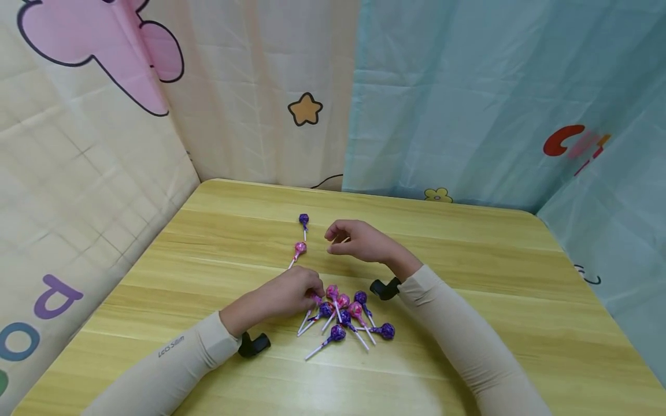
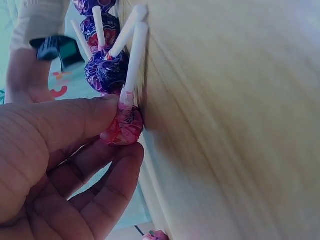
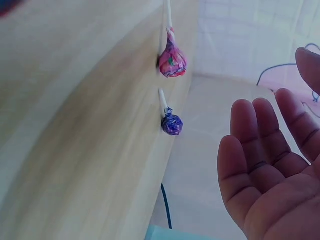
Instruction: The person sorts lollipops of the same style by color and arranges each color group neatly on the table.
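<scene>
My left hand (image 1: 291, 293) is at the left side of a heap of lollipops, pinching a pink lollipop (image 2: 129, 129) by its wrapped head between thumb and fingers. The stick of that lollipop points up in the left wrist view, beside a purple lollipop (image 2: 106, 72). In the heap, pink and purple lollipops (image 1: 337, 333) lie with their sticks mostly toward me. My right hand (image 1: 362, 241) hovers over the table beyond the heap, fingers loosely bent and holding nothing. To its left a purple lollipop (image 1: 304, 219) and a pink lollipop (image 1: 300, 248) lie in a line.
The wood-patterned table (image 1: 458, 248) is bordered by a printed cream curtain (image 1: 270, 75) and a light blue curtain (image 1: 442, 92) at the back. Black wrist mounts (image 1: 385, 289) stick out beneath both sleeves, close to the heap.
</scene>
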The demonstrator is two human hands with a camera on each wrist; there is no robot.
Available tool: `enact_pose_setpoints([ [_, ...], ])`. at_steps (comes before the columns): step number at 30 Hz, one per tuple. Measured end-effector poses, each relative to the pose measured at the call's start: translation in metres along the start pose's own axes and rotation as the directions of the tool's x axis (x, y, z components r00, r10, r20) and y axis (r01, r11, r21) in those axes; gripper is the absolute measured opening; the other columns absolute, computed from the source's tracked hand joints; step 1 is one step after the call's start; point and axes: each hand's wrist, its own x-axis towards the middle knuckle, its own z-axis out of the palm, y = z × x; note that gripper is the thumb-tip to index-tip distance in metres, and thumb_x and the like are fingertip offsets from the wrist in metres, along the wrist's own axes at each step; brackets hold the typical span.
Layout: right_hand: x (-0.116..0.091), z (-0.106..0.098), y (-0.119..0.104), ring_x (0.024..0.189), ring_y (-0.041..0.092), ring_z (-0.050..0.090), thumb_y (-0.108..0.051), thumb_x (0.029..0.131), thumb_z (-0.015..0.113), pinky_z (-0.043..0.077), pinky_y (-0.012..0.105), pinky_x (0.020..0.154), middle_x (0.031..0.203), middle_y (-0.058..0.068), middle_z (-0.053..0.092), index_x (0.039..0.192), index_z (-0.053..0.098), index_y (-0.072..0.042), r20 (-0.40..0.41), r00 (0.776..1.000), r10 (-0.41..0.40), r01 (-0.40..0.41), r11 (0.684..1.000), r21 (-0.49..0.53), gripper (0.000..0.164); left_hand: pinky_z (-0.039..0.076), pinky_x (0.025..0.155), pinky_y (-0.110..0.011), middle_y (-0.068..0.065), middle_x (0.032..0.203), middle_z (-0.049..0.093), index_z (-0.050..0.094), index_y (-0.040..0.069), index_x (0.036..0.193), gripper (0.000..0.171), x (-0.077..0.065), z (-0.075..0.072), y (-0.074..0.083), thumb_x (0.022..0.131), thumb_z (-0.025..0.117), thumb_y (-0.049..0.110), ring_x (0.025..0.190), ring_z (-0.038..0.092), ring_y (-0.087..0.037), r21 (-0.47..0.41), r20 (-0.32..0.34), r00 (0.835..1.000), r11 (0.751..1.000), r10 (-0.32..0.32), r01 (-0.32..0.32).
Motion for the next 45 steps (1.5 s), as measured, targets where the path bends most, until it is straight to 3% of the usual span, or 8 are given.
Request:
enact_pose_setpoints([
  [8,-0.036,0.006,0.007,0.095,0.019,0.061,-0.012,0.096,0.066,0.051,0.035,0.08,0.102,0.003,0.065,0.116,0.061,0.0,0.027,0.999,0.028,-0.03,0.998,0.057,0.024,0.049,0.07,-0.026,0.008,0.083,0.063,0.075,0.012,0.089,0.008,0.0,0.002,0.002,0.087,0.073,0.004,0.076,0.055,-0.007,-0.01,0.009,0.999,0.999,-0.031,0.031],
  [18,-0.062,0.012,0.023,0.098,0.02,0.062,-0.011,0.096,0.065,0.051,0.036,0.083,0.104,0.006,0.066,0.116,0.061,0.0,0.087,0.995,0.057,-0.064,0.995,0.081,0.023,0.05,0.072,-0.026,0.005,0.085,0.065,0.075,0.011,0.09,0.008,-0.001,0.0,0.003,0.086,0.073,0.004,0.077,0.056,-0.008,0.008,-0.002,1.0,1.0,-0.012,0.012],
  [26,-0.073,0.017,0.031,0.097,0.019,0.059,-0.012,0.094,0.068,0.05,0.037,0.089,0.106,0.006,0.065,0.114,0.063,-0.003,0.117,0.989,0.086,-0.092,0.995,0.044,0.022,0.049,0.07,-0.025,0.006,0.084,0.064,0.075,0.01,0.089,0.008,0.0,0.001,0.003,0.086,0.073,0.003,0.075,0.055,-0.007,0.001,-0.004,1.0,1.0,-0.019,0.019],
  [35,-0.079,0.023,0.035,0.089,0.017,0.059,-0.009,0.092,0.069,0.05,0.034,0.082,0.098,-0.001,0.064,0.11,0.065,-0.007,0.183,0.978,0.1,-0.103,0.995,0.008,0.018,0.049,0.07,-0.025,0.006,0.084,0.064,0.074,0.011,0.089,0.008,0.0,0.002,0.002,0.086,0.073,0.003,0.075,0.054,-0.007,0.003,-0.009,1.0,1.0,-0.008,0.008],
  [45,-0.079,0.025,0.034,0.081,0.017,0.055,-0.009,0.093,0.068,0.048,0.035,0.074,0.09,-0.001,0.062,0.1,0.064,-0.011,0.185,0.977,0.103,-0.098,0.995,-0.033,0.007,0.048,0.068,-0.024,0.007,0.083,0.063,0.074,0.011,0.088,0.007,0.0,0.003,0.001,0.086,0.073,0.004,0.074,0.053,-0.006,0.001,-0.017,1.0,1.0,0.004,-0.004],
])
